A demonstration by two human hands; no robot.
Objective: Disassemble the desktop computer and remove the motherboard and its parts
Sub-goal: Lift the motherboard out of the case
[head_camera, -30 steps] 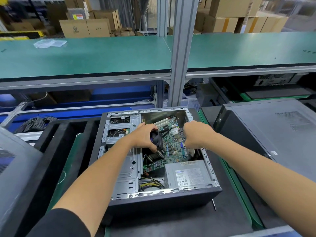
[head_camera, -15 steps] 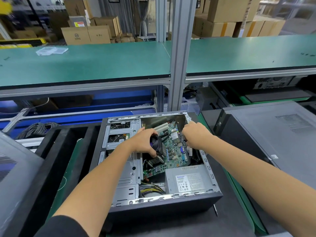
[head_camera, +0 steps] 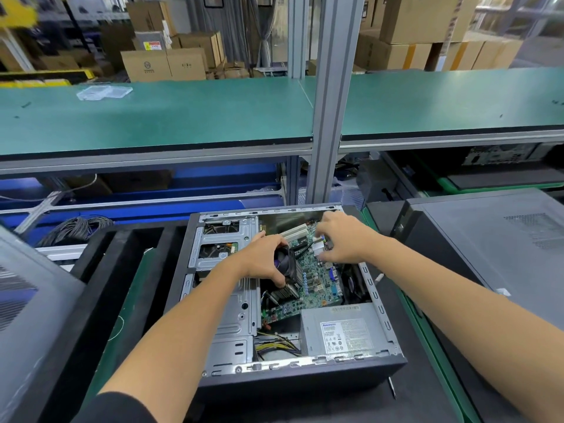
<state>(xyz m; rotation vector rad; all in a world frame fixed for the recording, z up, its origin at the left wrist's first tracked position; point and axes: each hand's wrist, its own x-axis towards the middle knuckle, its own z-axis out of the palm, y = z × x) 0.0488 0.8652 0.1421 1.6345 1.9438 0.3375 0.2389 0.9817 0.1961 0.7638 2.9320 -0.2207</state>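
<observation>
Markings, placed relative to the open computer case (head_camera: 305, 380):

1. Power supply (head_camera: 341, 328), grey box in the near right corner of the case: white label (head_camera: 343, 334) on its top face, with a short blue brand word at the upper left, rows of fine print and a line of round certification marks. None of it is legible.

2. Cardboard box (head_camera: 146, 66), far beyond the case to the left, behind the green shelf (head_camera: 183, 114): a round printed logo with a line of small text beneath, unreadable.

3. Grey box (head_camera: 151, 41) just above that one: a red-and-yellow sticker (head_camera: 151, 45), characters too small to read.
</observation>
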